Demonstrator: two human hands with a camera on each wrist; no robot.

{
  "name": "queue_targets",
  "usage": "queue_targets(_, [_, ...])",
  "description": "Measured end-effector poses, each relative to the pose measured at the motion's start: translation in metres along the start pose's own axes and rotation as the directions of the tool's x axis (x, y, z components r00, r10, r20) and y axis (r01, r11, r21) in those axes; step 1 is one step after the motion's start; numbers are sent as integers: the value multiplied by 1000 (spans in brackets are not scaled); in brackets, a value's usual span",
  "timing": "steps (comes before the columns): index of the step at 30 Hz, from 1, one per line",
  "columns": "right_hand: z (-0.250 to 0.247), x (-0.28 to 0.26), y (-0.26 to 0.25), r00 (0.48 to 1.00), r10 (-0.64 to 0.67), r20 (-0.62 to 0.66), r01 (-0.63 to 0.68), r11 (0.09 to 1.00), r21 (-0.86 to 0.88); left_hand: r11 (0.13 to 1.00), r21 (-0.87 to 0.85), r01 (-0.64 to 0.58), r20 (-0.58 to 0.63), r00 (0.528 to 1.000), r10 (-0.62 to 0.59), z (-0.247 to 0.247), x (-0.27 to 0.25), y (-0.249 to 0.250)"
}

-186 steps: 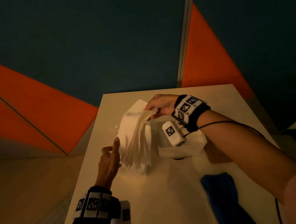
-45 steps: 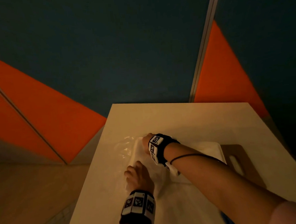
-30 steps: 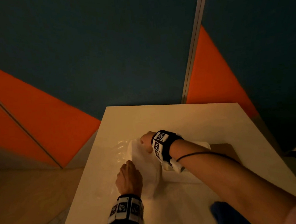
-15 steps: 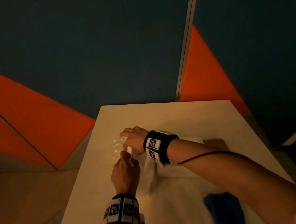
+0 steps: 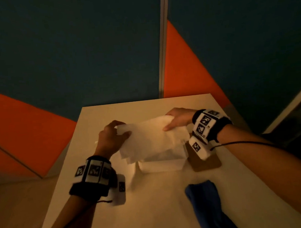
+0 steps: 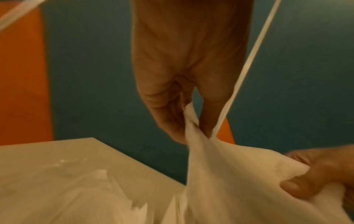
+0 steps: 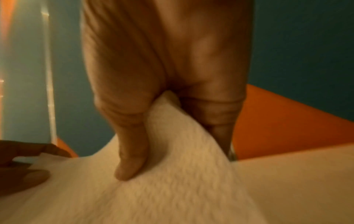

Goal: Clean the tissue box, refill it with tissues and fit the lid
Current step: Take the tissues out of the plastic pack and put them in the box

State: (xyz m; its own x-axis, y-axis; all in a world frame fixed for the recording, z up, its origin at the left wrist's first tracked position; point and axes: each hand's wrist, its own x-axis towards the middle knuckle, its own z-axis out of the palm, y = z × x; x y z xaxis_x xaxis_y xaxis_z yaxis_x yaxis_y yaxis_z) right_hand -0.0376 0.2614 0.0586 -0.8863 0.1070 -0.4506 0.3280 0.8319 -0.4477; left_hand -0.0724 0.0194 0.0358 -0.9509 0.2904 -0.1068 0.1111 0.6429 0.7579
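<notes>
Both hands hold a white stack of tissues (image 5: 147, 137) just above the white tissue box (image 5: 160, 165) in the middle of the table. My left hand (image 5: 119, 132) pinches the stack's left end between thumb and fingers (image 6: 172, 121). My right hand (image 5: 171, 120) grips the right end, thumb on top (image 7: 132, 166) and fingers underneath. The stack sags and its lower sheets hang over the box's left rim. A brown wooden lid (image 5: 206, 163) lies flat right of the box, partly behind my right wrist.
A blue cloth (image 5: 205, 202) lies near the table's front right. A clear plastic wrapper (image 6: 63, 163) with more tissue lies left of the box. The table's (image 5: 153, 211) far edge meets a teal and orange wall.
The hands have lifted the tissue stack off the wrapper at the left and carried it right, over the box. They now hold it spread at both ends.
</notes>
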Motion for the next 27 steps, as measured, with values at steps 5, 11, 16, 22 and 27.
queue_targets(5, [39,10,49,988,151,-35,-148,986,79,974,225,-8,89,996,-12,65,22,4])
queue_targets(11, [54,31,50,993,110,-34,-109,993,40,881,471,-51,80,997,14,93,31,-8])
queue_targets(16, [64,43,46,992,121,-46,-122,992,-19,872,480,-99,72,995,73,104,20,-17])
queue_targets(22, [70,42,44,993,105,-60,-109,992,-59,765,596,-244,140,970,201,117,14,-20])
queue_targets(27, [78,36,40,995,58,-86,-70,986,-151,692,656,-300,257,952,169,117,11,-16])
